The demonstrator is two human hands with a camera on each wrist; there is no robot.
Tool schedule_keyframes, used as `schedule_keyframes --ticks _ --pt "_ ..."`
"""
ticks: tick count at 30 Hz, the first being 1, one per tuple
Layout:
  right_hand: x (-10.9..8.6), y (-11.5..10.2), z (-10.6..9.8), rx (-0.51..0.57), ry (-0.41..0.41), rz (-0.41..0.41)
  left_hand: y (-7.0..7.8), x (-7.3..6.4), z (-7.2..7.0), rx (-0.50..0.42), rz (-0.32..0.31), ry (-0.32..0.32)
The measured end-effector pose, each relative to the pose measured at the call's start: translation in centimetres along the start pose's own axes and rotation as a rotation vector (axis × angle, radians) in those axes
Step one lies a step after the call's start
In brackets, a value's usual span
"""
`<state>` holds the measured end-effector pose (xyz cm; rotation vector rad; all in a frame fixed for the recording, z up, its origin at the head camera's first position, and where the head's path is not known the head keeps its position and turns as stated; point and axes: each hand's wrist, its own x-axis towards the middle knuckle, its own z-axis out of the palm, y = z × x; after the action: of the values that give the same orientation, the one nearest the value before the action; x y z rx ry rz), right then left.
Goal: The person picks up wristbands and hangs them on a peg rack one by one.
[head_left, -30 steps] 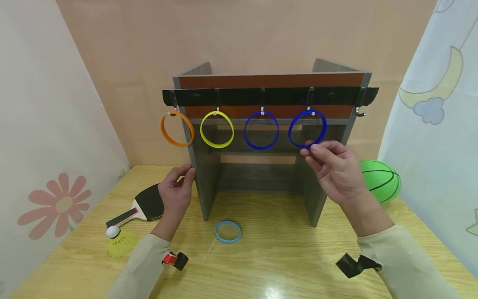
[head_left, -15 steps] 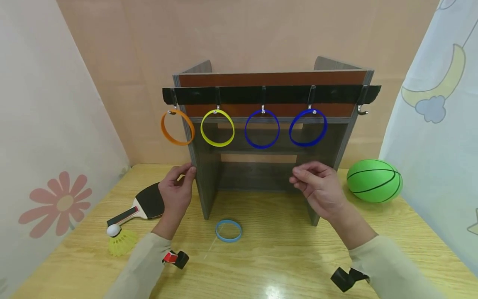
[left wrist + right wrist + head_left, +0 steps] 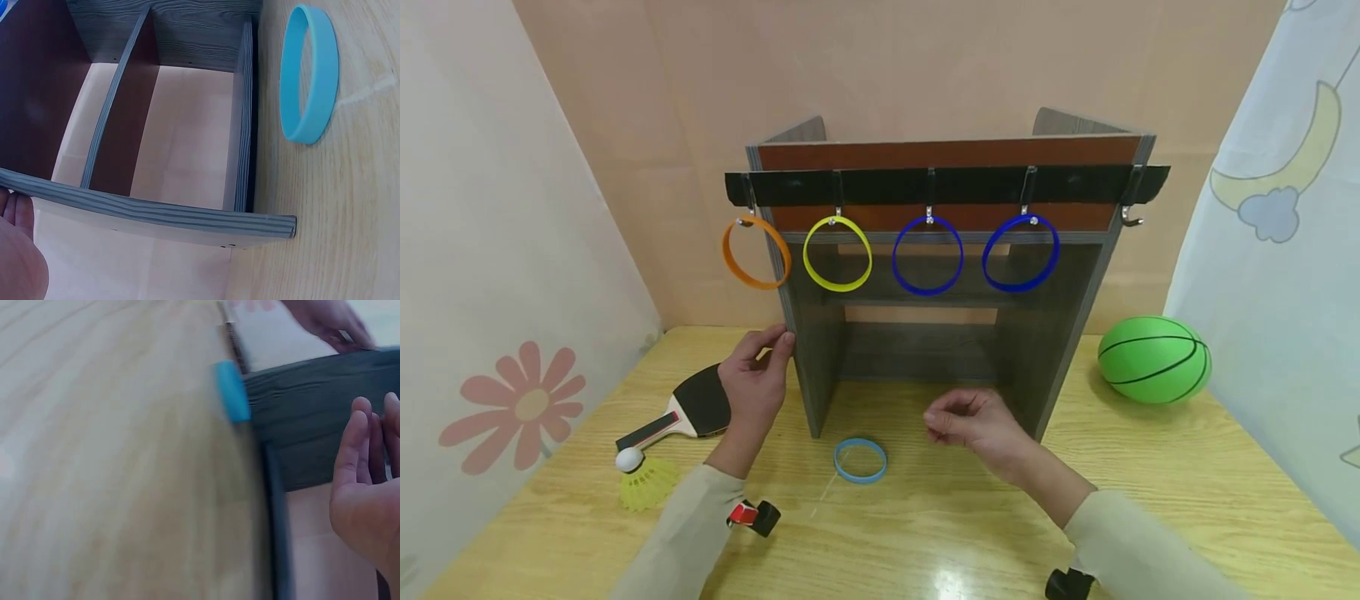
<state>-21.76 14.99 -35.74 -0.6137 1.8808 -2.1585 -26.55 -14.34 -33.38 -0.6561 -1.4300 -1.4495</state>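
Observation:
My left hand (image 3: 754, 382) holds the left side panel of a grey wooden shelf (image 3: 917, 354) at its front edge, thumb and fingertips drawn together there. Past the shelf's front, low over the table, my right hand (image 3: 973, 429) has bent fingers and nothing between them. To its left a light blue silicone wristband (image 3: 861, 482) lies flat on the table; the left wrist view shows this wristband (image 3: 309, 75) beside the shelf foot. On the hooks hang an orange wristband (image 3: 730, 260), a yellow wristband (image 3: 806, 265) and two dark blue wristbands, one central (image 3: 895, 265) and one farther right (image 3: 1055, 265).
The black hook strip (image 3: 880, 185) crosses the shelf's top, and its rightmost hook (image 3: 1131, 220) is bare. A table tennis paddle (image 3: 702, 402), a white ball (image 3: 628, 459) and a yellow shuttlecock (image 3: 647, 485) lie at left. A green ball (image 3: 1153, 360) sits at right.
My right hand has let go of the right-hand dark blue wristband, which hangs from its hook, and has moved down and left toward the light blue wristband. The left hand stays at the panel.

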Motion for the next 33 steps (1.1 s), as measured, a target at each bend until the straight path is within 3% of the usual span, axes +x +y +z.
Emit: schedule_keyframes --ticks 6,16,27,33 --pt "0.0 1.8 0.9 -0.076 -0.065 0.132 0.1 0.0 -0.1 0.006 -0.017 0.001" --pt "0.7 3.9 2.0 -0.176 -0.042 0.232 -0.3 -0.2 -0.2 -0.007 -0.015 -0.004" --pt "1.8 4.8 2.7 -0.350 -0.057 0.170 -0.3 -0.2 -0.3 0.008 -0.020 -0.006" --pt "2.5 4.8 3.6 -0.356 -0.020 0.196 -0.3 -0.2 -0.2 -0.007 -0.023 0.000"
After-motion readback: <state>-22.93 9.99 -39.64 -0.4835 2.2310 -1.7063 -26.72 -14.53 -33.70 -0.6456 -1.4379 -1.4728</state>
